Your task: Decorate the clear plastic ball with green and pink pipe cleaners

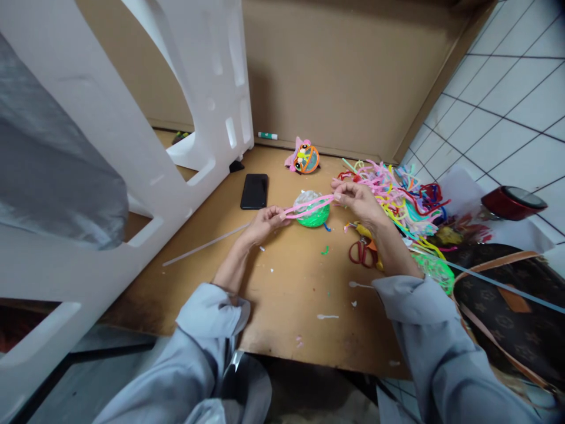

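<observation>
Between my two hands a pink pipe cleaner [311, 206] is stretched out in a narrow double strand. My left hand [266, 222] pinches its left end, and my right hand [356, 200] pinches the other end. Just behind the strand sits a ball [314, 219], bright green below and whitish, see-through on top. A blue scrap [327, 227] lies at its foot. Red-handled scissors [362, 252] rest under my right wrist, beside a yellow-handled tool [364, 231]. Farther back stands a small decorated figure [305, 158] with orange trim, black eyes and a pink bow.
A heap of colourful pipe cleaners [397, 194] covers the right side of the table [282, 306]. A black phone [255, 191], a glue stick [205, 244] and a green-and-white marker [267, 136] lie left and back. A brown handbag [498, 312] stands right; a white plastic panel [212, 135] rises left.
</observation>
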`<state>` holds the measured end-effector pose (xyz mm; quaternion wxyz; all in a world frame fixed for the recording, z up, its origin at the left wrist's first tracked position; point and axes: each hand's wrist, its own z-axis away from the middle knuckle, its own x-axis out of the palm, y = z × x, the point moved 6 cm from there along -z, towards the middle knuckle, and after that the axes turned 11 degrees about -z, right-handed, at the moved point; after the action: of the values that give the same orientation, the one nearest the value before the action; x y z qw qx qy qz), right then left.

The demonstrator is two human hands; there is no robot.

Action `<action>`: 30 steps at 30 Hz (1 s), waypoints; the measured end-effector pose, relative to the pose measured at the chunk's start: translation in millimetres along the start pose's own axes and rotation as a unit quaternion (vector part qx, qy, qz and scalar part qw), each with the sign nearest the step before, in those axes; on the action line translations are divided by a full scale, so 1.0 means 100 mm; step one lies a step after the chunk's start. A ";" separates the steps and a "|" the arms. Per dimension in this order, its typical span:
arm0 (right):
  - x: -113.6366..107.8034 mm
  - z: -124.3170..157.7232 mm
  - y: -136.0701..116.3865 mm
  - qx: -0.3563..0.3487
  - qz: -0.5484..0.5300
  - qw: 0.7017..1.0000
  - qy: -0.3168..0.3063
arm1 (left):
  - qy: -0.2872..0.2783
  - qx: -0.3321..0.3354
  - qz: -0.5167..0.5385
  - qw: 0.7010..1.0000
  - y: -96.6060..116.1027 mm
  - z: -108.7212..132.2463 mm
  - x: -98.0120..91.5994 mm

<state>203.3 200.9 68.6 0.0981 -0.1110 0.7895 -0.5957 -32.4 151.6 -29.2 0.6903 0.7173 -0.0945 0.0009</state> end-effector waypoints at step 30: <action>-0.28 0.75 0.52 0.012 -0.201 0.979 0.028 | -0.043 0.180 -0.219 0.958 0.14 0.13 0.43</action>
<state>248.6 154.1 -1.3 -0.0451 -0.2495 0.7462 -0.6156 6.5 132.9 -10.3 0.5279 0.8324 0.0368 -0.1643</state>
